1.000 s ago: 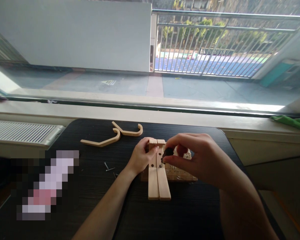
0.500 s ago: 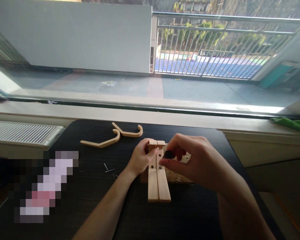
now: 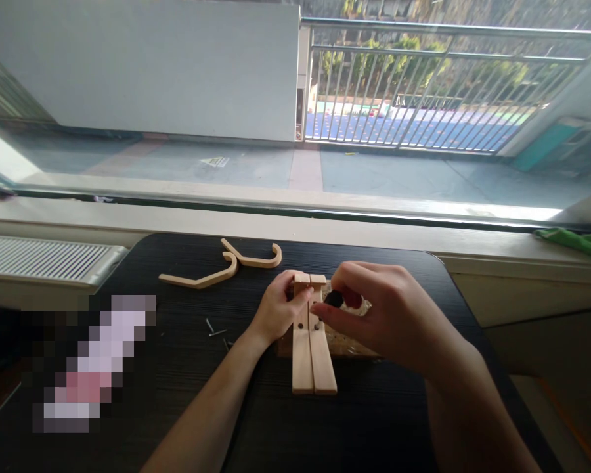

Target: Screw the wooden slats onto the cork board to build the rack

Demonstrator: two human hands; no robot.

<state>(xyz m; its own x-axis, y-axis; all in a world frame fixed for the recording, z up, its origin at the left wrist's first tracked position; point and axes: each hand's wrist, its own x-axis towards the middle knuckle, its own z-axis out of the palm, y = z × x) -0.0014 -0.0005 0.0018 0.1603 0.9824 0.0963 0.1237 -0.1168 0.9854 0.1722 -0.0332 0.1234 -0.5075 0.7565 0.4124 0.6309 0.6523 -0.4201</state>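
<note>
In the head view, the person's left hand is partly closed on the far part of two planks, which lie side by side over a brown slab on the table, thumb on top. The right hand, just beside them, pinches a black handle between curled fingers and thumb. Beyond the left forearm lie loose screws and, farther off, two hooked sticks.
</note>
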